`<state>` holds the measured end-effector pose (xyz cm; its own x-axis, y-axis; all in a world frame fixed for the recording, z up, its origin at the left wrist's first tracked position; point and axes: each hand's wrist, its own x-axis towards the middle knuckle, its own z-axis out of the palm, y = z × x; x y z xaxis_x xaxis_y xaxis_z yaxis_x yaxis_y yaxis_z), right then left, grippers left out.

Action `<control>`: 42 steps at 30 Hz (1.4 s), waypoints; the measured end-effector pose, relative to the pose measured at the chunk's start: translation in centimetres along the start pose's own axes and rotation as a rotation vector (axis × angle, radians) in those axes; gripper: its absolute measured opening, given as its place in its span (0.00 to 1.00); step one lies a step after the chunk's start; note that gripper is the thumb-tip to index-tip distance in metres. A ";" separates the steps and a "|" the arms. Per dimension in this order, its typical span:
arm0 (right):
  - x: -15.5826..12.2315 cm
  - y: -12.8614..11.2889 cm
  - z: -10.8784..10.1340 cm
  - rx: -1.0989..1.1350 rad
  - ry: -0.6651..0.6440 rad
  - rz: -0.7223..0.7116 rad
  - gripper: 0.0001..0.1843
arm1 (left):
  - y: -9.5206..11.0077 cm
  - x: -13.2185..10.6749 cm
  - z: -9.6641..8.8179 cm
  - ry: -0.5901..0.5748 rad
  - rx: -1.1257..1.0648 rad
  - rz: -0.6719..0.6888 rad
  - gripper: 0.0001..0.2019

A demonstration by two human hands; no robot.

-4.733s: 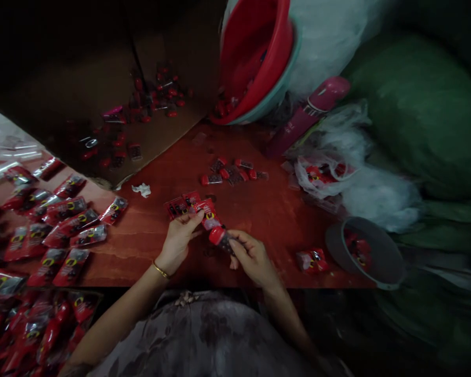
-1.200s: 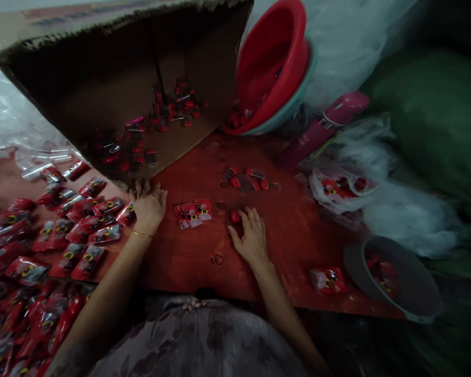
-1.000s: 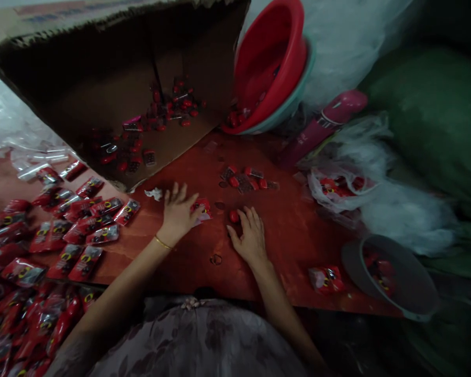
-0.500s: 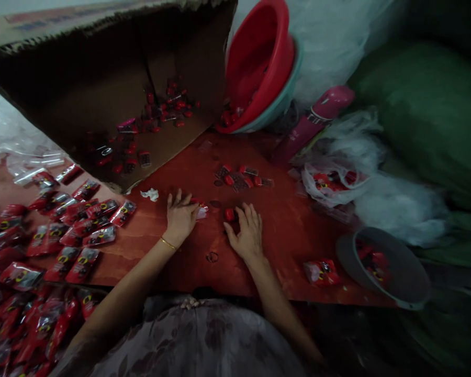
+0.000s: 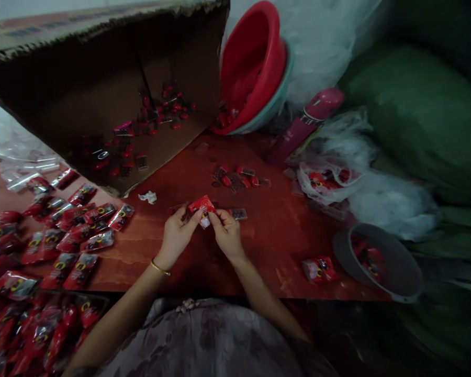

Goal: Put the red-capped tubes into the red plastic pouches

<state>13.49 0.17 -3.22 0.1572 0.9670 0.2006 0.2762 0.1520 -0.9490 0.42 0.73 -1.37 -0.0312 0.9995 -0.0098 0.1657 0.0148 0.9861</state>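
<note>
moved right hand (image 5: 227, 235) in beside left hand (image 5: 176, 235) since half a second ago, away from bottle (image 5: 239, 213). now holding red packet (image 5: 202, 204) between both hands, over worktop (image 5: 282, 230), pinched at either side with thumbs on top and fingers curled nearly closed. can't tell if opened yet. could tear its film if pulled unevenly; could slip from such a narrow fingertip grip. might also knock bottle, lying close behind right hand, or skew packets (image 5: 176, 208) behind left hand with stray knuckles.

Red packet (image 5: 202, 202) with apparently yellow-and-black print, gold bracelet (image 5: 160, 268)
</note>
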 end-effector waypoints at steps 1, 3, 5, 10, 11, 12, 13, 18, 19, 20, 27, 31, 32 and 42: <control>-0.1 0.1 -0.1 -0.033 0.006 -0.014 0.14 | -0.1 0.0 0.1 -0.039 -0.112 -0.068 0.20; -0.4 0.3 -0.3 -0.085 0.005 -0.046 0.14 | -0.2 0.0 0.4 -0.068 -0.236 -0.139 0.16; -0.7 0.5 -0.3 -0.119 0.007 -0.067 0.15 | -0.5 -0.1 0.8 -0.034 -0.257 -0.150 0.13; -1.0 1.1 0.2 -0.152 0.046 -0.060 0.19 | -0.9 -0.4 1.6 0.062 -0.320 -0.240 0.13; -1.0 1.1 0.3 -0.137 0.033 -0.057 0.18 | -0.8 -0.5 1.6 0.067 -0.379 -0.286 0.14; -1.0 1.1 0.4 -0.117 0.012 -0.056 0.16 | -0.7 -0.5 1.6 0.060 -0.445 -0.334 0.15; -1.0 1.1 0.5 -0.098 -0.010 -0.055 0.15 | -0.5 -0.5 1.5 0.046 -0.503 -0.375 0.17; -0.8 0.9 -0.3 -0.128 -0.093 -0.077 0.18 | 0.1 0.0 0.7 0.053 -0.584 -0.469 0.18; -0.6 0.9 -1.0 -0.178 -0.102 -0.108 0.19 | 0.1 0.2 0.6 0.062 -0.609 -0.504 0.17; -0.3 1.1 -1.9 -0.252 -0.109 -0.151 0.19 | 0.1 0.3 0.4 0.066 -0.641 -0.545 0.18; 2.1 4.8 -9.0 -0.907 -0.172 -0.212 0.29 | 0.4 0.6 0.1 0.055 -0.755 -0.645 0.21; 1.7 5.9 -9.6 -0.947 -0.299 -0.270 0.30 | 0.3 0.5 0.1 0.045 -0.746 -0.670 0.20; 1.5 5.9 -9.5 -0.942 -0.299 -0.281 0.30 | 0.3 0.4 0.1 0.048 -0.744 -0.674 0.19; 0.1 6.0 -9.3 -0.925 -0.183 -0.304 0.19 | 0.1 0.2 0.0 -0.013 -0.792 -0.689 0.15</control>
<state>24.03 -0.69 -6.64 -0.1712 0.9418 0.2895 0.9244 0.2552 -0.2836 0.40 0.88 -1.28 0.1380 0.7823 -0.6074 -0.5760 0.5624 0.5933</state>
